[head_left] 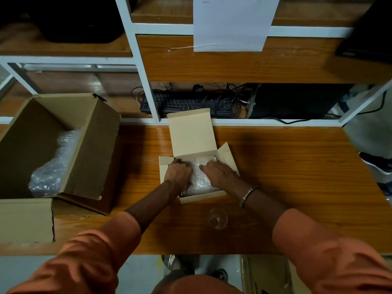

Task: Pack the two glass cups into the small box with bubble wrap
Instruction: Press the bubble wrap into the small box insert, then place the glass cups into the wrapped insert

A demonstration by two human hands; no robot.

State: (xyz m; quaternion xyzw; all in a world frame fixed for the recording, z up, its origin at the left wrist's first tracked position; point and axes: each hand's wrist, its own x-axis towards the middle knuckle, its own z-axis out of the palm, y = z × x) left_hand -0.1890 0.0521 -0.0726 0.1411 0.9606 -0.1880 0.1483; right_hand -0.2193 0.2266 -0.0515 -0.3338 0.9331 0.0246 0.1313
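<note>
A small pale cardboard box (pixel 202 198) sits in the middle of the wooden table with its lid (pixel 192 132) standing up at the back. Bubble wrap (pixel 200 181) fills its inside. My left hand (pixel 178 172) presses into the left part of the box and my right hand (pixel 218 171) lies flat on the wrap at the right. Whatever is under the wrap is hidden. One clear glass cup (pixel 217 218) stands on the table just in front of the box, between my forearms.
A large brown open carton (pixel 95 149) with more bubble wrap (pixel 53 166) stands at the left. Behind the table a white-framed shelf holds a black keyboard (pixel 186 101) and cables. A sheet of paper (pixel 231 22) hangs above.
</note>
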